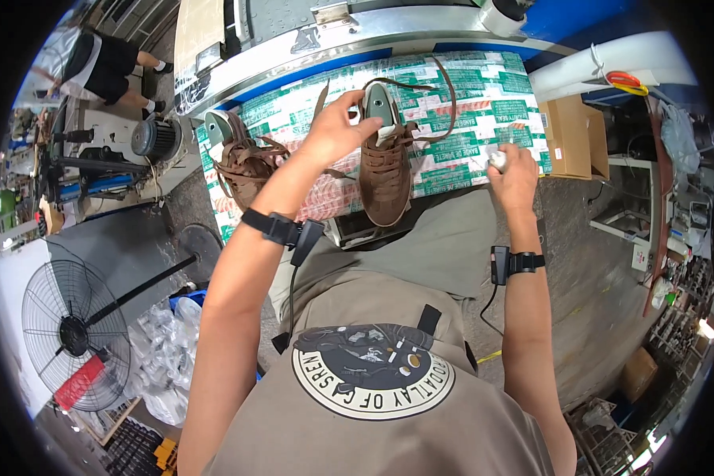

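Note:
A brown lace-up shoe (384,184) lies with its toe toward me and its heel away from me. My left hand (339,133) grips it at the collar near the heel, the thumb reaching over the opening. One long loose brown lace curls off to the right of this shoe. On the left rests a second brown shoe (242,170), its laces heaped loosely on top. Over to the right, my right hand (516,176) pinches a small whitish thing (497,160), too small to name, just above the work surface.
The work surface (472,119) is covered in green and white printed tape, with a metal rail along its far side. An open cardboard box (571,139) stands to the right. At the left are a floor fan (74,335), clear plastic bags (166,349), a motor (154,138) and another person (115,75).

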Demonstrator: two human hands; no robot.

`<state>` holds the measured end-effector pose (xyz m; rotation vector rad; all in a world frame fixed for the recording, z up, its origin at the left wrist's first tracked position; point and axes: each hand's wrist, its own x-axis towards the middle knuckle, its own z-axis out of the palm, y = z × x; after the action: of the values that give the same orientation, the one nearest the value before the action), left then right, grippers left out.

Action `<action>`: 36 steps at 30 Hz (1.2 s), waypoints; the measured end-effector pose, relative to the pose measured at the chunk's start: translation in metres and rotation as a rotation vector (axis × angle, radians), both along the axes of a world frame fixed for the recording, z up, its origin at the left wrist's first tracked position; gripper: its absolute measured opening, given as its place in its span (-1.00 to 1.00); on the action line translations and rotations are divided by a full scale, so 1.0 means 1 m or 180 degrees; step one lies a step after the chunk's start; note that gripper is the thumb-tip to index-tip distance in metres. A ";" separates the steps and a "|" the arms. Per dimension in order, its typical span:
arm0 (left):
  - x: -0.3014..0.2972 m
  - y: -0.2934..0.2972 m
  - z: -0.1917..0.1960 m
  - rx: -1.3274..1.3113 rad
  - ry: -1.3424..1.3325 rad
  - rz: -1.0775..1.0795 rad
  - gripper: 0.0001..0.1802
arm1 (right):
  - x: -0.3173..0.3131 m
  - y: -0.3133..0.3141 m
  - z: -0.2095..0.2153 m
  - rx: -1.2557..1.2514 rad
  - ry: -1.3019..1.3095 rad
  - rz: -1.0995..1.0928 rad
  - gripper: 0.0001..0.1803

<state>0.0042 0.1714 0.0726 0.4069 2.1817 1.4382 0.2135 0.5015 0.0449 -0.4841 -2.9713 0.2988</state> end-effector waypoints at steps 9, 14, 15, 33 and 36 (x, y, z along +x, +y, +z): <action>-0.006 0.005 0.010 0.0049 -0.1398 0.0375 -0.10 | 0.015 -0.097 0.060 -0.4981 0.0245 0.0057 -0.55; -0.007 0.001 -0.011 0.0559 -0.2119 0.0486 -0.02 | -0.022 -0.157 0.080 -0.4276 -0.0162 0.0683 -0.31; -0.003 0.003 -0.012 0.0461 -0.2045 0.0568 -0.10 | -0.026 -0.160 0.077 -0.3649 -0.0076 0.0792 -0.26; 0.009 0.015 -0.002 0.0478 -0.1651 0.0860 -0.22 | 0.012 -0.180 0.103 -0.2546 -0.0536 0.1838 -0.17; 0.013 0.020 0.010 0.0228 -0.1583 0.0920 -0.13 | 0.010 -0.194 0.103 -0.2490 -0.0537 0.2203 -0.17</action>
<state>0.0175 0.1917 0.0825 -0.2372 1.8345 1.5661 0.2234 0.3076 0.1477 0.5323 -2.9561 1.5588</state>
